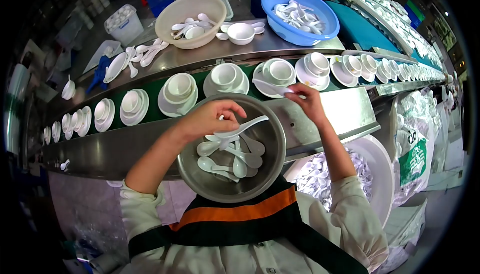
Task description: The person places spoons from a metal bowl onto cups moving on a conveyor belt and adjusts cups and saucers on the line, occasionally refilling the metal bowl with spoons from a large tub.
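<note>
Spoons [240,164], white and glossy, lie heaped in a wide round steel bowl [271,149] just in front of the worker's dark apron with its orange band [235,215]. Both hands are bare and apart from each other. Above the bowl, the left hand [215,118] has its fingers curled; one long-handled white spoon [245,127] slants just under them, though from where I stand I cannot tell whether they are closed on it. Farther right, the right hand [306,101] reaches to the edge of a round white saucer [264,90], thumb and finger pinched on the tip of a slim white utensil [288,90].

That saucer also bears stacked white bowls [278,71], one among a long row of similar sets on the dark green belt [154,105]. Beyond it, a steel desk [150,68] carries a beige plastic basin [165,23] and a bright blue one [327,16], both holding white spoons, with a small white bowl [241,33] between them. Beside the worker, low on the right, a large pale tub [382,174] holds many more spoons.
</note>
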A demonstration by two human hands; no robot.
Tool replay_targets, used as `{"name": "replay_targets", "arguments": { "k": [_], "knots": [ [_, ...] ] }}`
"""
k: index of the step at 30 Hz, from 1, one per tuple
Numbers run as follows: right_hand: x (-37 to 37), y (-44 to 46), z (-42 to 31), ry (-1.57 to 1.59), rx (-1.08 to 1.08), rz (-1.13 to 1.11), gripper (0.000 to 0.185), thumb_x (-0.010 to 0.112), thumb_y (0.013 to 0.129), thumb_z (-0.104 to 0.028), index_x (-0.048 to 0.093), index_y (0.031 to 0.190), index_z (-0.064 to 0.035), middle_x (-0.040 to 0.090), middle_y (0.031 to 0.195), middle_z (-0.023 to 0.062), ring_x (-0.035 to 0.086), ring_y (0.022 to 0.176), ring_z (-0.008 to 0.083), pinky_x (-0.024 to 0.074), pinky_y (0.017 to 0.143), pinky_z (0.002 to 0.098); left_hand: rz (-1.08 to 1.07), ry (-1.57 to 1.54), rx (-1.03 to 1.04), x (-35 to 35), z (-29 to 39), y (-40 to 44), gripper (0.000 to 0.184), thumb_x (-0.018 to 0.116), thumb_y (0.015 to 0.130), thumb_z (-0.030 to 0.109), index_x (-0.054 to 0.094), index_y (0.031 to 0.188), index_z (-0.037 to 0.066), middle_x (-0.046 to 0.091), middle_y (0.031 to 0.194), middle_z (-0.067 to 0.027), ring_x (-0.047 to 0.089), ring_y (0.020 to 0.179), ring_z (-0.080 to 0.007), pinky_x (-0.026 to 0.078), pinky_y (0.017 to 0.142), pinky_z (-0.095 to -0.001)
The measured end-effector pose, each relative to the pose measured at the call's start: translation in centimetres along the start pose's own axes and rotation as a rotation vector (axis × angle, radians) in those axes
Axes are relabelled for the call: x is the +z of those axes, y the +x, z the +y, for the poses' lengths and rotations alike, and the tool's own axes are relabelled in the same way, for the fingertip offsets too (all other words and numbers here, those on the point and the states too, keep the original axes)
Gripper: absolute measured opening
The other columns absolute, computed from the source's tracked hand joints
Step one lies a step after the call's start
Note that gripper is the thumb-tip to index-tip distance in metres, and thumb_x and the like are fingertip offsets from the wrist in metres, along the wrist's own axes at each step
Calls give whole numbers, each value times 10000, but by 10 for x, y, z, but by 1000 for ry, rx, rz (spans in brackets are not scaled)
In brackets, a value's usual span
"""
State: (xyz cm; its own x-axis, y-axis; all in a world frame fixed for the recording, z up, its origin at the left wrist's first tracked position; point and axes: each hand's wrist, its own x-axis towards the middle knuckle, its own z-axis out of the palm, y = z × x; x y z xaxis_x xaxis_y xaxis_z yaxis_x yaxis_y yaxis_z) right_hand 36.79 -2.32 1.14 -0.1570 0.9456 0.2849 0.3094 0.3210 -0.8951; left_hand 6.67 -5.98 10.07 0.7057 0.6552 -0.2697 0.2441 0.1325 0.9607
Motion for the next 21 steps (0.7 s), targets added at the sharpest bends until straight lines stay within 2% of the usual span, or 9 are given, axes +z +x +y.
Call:
{"name": "replay_targets", "arguments": {
  "k": [2, 3, 5, 8, 10, 12, 15, 19, 21],
  "knots": [
    [12, 4, 30, -552, -190, -72, 193, 663, 751, -169, 639, 912, -65, 631, 887, 90, 583, 790, 236, 465, 700, 317, 15, 22, -105, 4, 5, 1, 327, 620, 760, 149, 521, 1059, 60, 585, 780, 25, 499, 661, -6, 365, 528, -142],
    [17, 8, 29, -630, -218, -82, 205, 645, 764, -192, 638, 923, -64, 628, 904, 93, 575, 810, 254, 464, 701, 336, 30, 44, -77, 7, 7, 2, 308, 620, 763, 145, 523, 1042, 55, 577, 761, 33, 477, 617, 3, 322, 458, -140],
    [27, 16, 26, -700, -253, -97, 219, 628, 777, -215, 638, 935, -63, 625, 921, 96, 567, 831, 273, 463, 703, 355, 53, -8, -37, 7, 8, 4, 296, 619, 767, 146, 526, 1032, 56, 572, 750, 37, 470, 608, 4, 319, 454, -142],
    [25, 17, -25, -649, -317, -70, 226, 587, 823, -230, 636, 957, -55, 631, 911, 74, 586, 820, 223, 466, 726, 317, 79, -79, -5, 6, 17, 7, 255, 616, 776, 149, 537, 998, 55, 557, 729, 45, 453, 587, 7, 311, 444, -144],
    [19, 9, -66, 356, 40, -297, 285, 590, 832, -280, 625, 1008, -59, 623, 927, 66, 576, 856, 168, 447, 766, 307, 121, -44, -25, 5, 19, 13, 234, 615, 778, 151, 549, 978, 50, 551, 723, 48, 450, 581, 11, 309, 443, -143],
    [15, -2, -84, 401, 27, -332, 266, 591, 843, -242, 623, 990, -22, 608, 903, 34, 556, 828, 118, 448, 747, 275, 129, -28, -10, 10, 24, 19, 229, 620, 781, 164, 556, 963, 41, 546, 718, 44, 444, 567, 11, 300, 430, -139],
    [5, -6, -81, 187, -12, -294, 148, 604, 819, -75, 626, 943, 3, 610, 868, 33, 557, 776, 83, 446, 702, 210, 125, -103, 38, 10, 22, 28, 198, 566, 840, 176, 549, 958, 19, 557, 744, -9, 448, 544, -21, 291, 399, -144],
    [-3, 5, -5, 229, 80, 2, 128, 625, 806, -111, 646, 918, -52, 610, 779, 21, 561, 743, 74, 452, 666, 220, 311, -348, 116, -8, 6, 30, 214, 440, 913, 194, 517, 940, -4, 569, 811, -105, 467, 541, -75, 310, 396, -167],
    [2, 10, 24, -417, 230, 108, 131, 633, 790, -174, 657, 894, -97, 618, 728, 57, 584, 693, 119, 457, 637, 246, 327, -366, 133, -4, 10, 31, 219, 436, 916, 201, 517, 941, -1, 569, 813, -101, 470, 551, -75, 315, 404, -170]
  ]
}}
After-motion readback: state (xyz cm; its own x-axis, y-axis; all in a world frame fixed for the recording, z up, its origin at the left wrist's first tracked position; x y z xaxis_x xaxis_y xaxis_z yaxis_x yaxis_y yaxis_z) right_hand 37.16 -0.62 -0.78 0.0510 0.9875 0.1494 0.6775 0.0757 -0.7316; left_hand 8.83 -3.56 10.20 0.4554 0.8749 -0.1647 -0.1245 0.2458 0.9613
